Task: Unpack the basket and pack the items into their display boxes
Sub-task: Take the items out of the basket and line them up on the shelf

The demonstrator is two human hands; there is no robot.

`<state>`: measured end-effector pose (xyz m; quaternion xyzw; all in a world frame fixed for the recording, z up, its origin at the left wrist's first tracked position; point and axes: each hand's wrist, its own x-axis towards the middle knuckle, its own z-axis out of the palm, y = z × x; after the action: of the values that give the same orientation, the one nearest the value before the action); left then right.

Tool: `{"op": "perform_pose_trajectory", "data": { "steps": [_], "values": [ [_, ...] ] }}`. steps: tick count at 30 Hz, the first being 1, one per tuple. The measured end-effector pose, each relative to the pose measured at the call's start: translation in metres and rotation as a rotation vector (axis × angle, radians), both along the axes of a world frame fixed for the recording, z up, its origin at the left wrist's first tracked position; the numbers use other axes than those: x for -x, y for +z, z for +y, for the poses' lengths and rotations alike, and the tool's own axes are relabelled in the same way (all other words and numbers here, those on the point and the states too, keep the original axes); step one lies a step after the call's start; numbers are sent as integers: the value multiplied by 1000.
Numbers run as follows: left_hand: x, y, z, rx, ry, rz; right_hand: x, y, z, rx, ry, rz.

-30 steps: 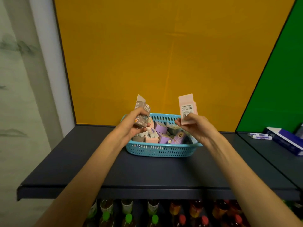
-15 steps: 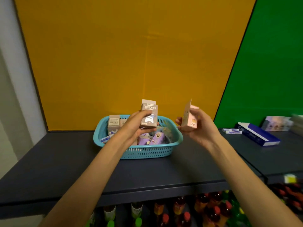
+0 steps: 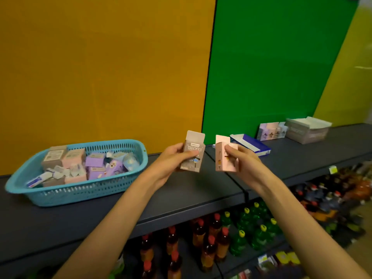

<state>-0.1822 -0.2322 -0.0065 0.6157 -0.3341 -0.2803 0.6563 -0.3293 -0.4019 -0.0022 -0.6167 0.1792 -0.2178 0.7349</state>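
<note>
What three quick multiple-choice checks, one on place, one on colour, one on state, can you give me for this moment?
1. The blue basket sits:
A. left of both hands
B. between the hands
C. right of both hands

2. The right hand holds a box that is:
A. purple
B. pink
C. blue

3. The left hand is:
A. open
B. gripping a taupe box
C. inside the basket

Key: 1 A, basket at the shelf's left; 2 B, pink faces show; 3 B, fingers wrap the box.
</note>
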Motion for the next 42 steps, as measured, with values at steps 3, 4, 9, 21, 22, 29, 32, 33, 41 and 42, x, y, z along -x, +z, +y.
{"op": "perform_pose_trajectory", "data": {
  "steps": [3, 4, 9, 21, 22, 29, 32, 33, 41, 42],
  "values": [
    [38, -4, -51, -16, -2, -39, 46, -5, -48, 98, -34, 21],
    [50, -6, -69, -19, -3, -50, 62, -7, -63, 126, -45, 26],
    [107, -17, -151, -56, -52, -91, 132, -22, -138, 201, -111, 32],
    [159, -12, -304, -161, -100, -197, 213, -49, -287, 241, -204, 58],
    [157, -12, -316, -171, -106, -213, 212, -51, -299, 251, -204, 66],
    [128, -12, -411, -198, -73, -279, 187, -53, -391, 386, -134, 167],
    [111, -8, -454, -223, -51, -345, 166, -47, -441, 463, -109, 219],
    [104, -7, -468, -234, -37, -363, 158, -44, -456, 491, -102, 240],
    [56, -11, -553, -436, 119, -574, 106, -15, -554, 916, 52, 476],
    [53, -12, -562, -458, 131, -603, 99, -13, -562, 982, 62, 501]
  ]
}}
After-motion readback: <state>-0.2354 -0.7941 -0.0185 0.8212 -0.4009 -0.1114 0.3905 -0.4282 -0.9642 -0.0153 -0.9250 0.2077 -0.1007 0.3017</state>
